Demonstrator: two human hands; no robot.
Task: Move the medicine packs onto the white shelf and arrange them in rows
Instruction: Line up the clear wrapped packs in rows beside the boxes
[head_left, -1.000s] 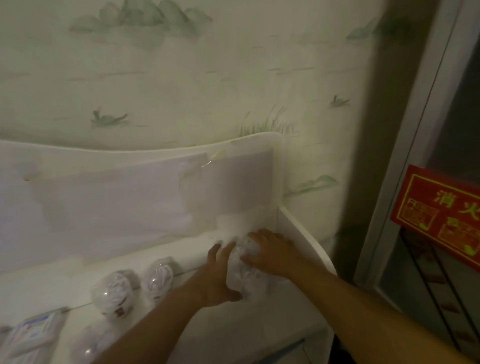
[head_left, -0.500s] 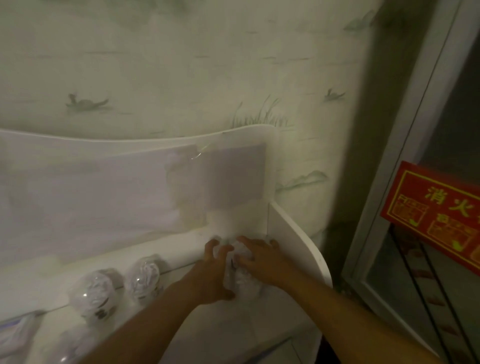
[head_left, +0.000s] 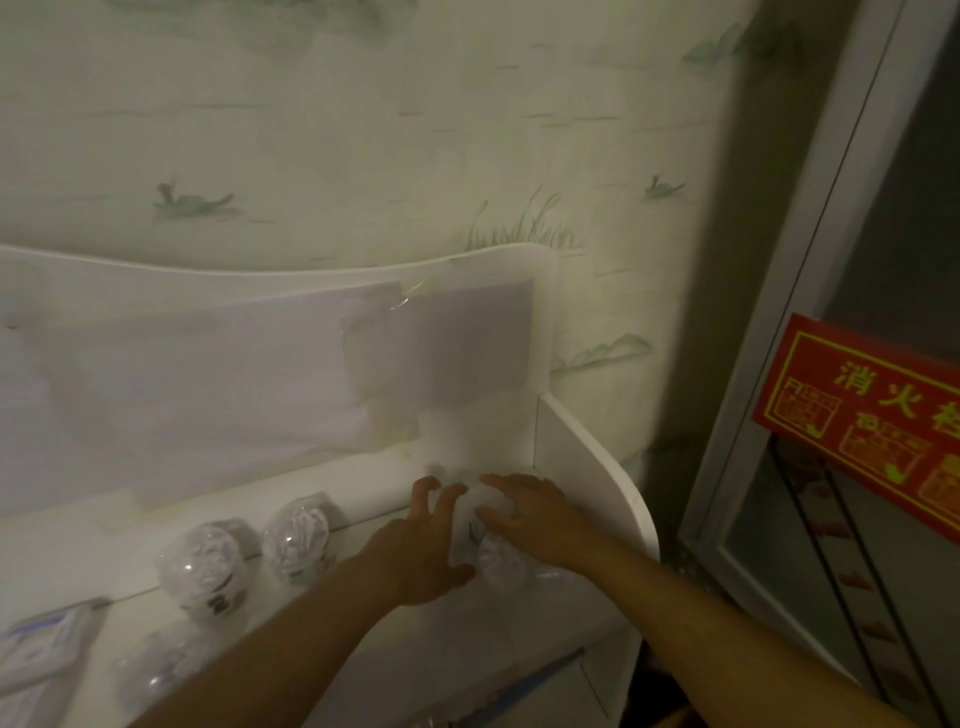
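A clear plastic medicine pack (head_left: 485, 540) with white contents lies in the far right corner of the white shelf (head_left: 587, 447). My left hand (head_left: 423, 540) grips its left side and my right hand (head_left: 535, 514) grips its top and right side. Two more rounded packs stand to the left on the shelf, one (head_left: 296, 538) nearer my hands and one (head_left: 202, 569) further left. A flat pack with blue print (head_left: 36, 649) lies at the lower left. Another clear pack (head_left: 150, 675) sits blurred below them.
The shelf has a tall curved back panel (head_left: 260, 332) and a right side wall (head_left: 613, 488). Painted wallpaper rises behind it. To the right stands a glass-fronted cabinet with a red sign (head_left: 862, 415) in yellow characters.
Both hands have pushed the pack further back toward the shelf's right corner. The camera has shifted slightly, so the other packs sit more to the left in view.
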